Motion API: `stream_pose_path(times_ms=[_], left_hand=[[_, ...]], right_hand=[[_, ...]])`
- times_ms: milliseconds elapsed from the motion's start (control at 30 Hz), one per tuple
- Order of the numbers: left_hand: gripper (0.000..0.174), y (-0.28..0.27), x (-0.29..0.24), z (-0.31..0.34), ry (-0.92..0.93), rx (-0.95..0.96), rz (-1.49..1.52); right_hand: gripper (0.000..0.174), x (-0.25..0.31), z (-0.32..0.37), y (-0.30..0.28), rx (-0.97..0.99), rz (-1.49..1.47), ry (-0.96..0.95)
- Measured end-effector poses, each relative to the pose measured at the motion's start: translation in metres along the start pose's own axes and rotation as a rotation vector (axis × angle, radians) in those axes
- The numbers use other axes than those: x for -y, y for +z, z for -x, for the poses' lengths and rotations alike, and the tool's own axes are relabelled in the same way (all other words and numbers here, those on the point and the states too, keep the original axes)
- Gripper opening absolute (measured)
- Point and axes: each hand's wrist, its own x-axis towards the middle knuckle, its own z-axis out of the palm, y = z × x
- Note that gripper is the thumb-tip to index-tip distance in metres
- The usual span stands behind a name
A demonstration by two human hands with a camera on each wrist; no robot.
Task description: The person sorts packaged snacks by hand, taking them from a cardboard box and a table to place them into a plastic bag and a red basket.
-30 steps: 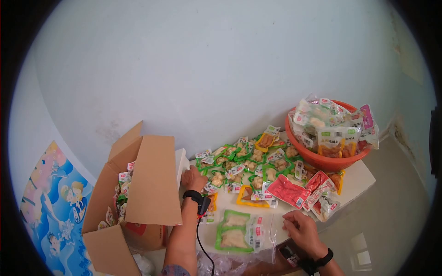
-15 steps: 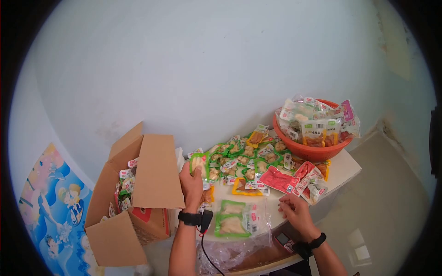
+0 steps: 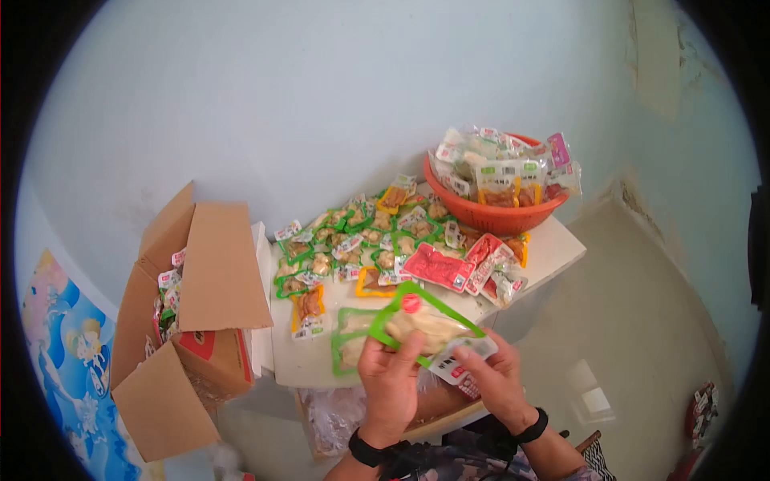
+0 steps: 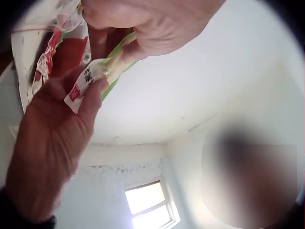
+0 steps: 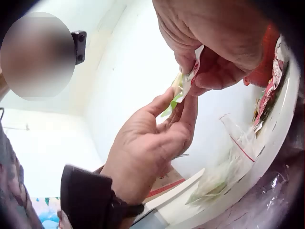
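In the head view both hands hold a green-edged food packet (image 3: 429,330) above the table's front. Its clear window shows pale food, and a white printed label (image 3: 453,370) covers its right end. My left hand (image 3: 389,393) pinches the lower left edge with the thumb on top. At the label end, my right hand (image 3: 501,385) grips the packet between thumb and fingers. The right wrist view shows the packet (image 5: 177,93) edge-on between both hands. Beneath it lies a clear bag with green-edged packets (image 3: 346,345), partly hidden by the left hand and the held packet.
Many green-edged packets (image 3: 321,263) cover the white table (image 3: 561,255), with red packets (image 3: 437,266) and yellow-edged ones (image 3: 308,309) among them. An orange basket (image 3: 489,218) heaped with bagged packets stands back right. At left is an open cardboard box (image 3: 216,272) containing packets.
My left hand has picked up the green-edged packet beside the box and brought it right and toward me. My right hand now grips its label end. The head view has shifted right.
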Motion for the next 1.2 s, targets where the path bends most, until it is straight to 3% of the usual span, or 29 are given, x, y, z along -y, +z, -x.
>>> stream_pose_path(times_ms=[100,133,233,267,367,467,567,867,1200], left_hand=[[0.036,-0.007,0.008,0.011,0.127,0.093,-0.285],[0.037,-0.005,0.004,0.014,0.196,0.026,-0.373],[0.040,-0.021,-0.018,0.012,0.542,-0.086,-1.020],[0.050,-0.030,-0.020,0.012,0.584,-0.106,-1.181],[0.056,-0.040,-0.013,0.012,0.717,-0.059,-1.515],[0.060,-0.027,-0.001,0.012,0.729,-0.010,-1.575],[0.053,-0.018,0.008,0.009,0.607,0.042,-1.608],[0.018,-0.022,0.006,0.005,0.701,0.098,-1.582],[0.019,-0.037,0.001,-0.007,0.756,-0.110,-1.314]], right_hand=[[0.017,-0.020,-0.002,-0.019,-0.102,-0.029,-0.114],[0.015,-0.016,-0.002,-0.025,-0.130,-0.046,-0.104],[0.016,-0.014,-0.010,-0.045,-0.273,-0.033,-0.169],[0.016,-0.014,-0.011,-0.057,-0.246,0.023,-0.134],[0.017,-0.020,-0.017,-0.074,-0.176,0.161,-0.046],[0.018,-0.013,-0.023,-0.063,-0.174,0.147,0.012],[0.018,-0.029,-0.034,-0.068,-0.065,0.154,0.068],[0.023,-0.019,-0.059,-0.048,0.100,0.287,0.287],[0.014,-0.012,-0.074,-0.032,0.226,0.368,0.374]])
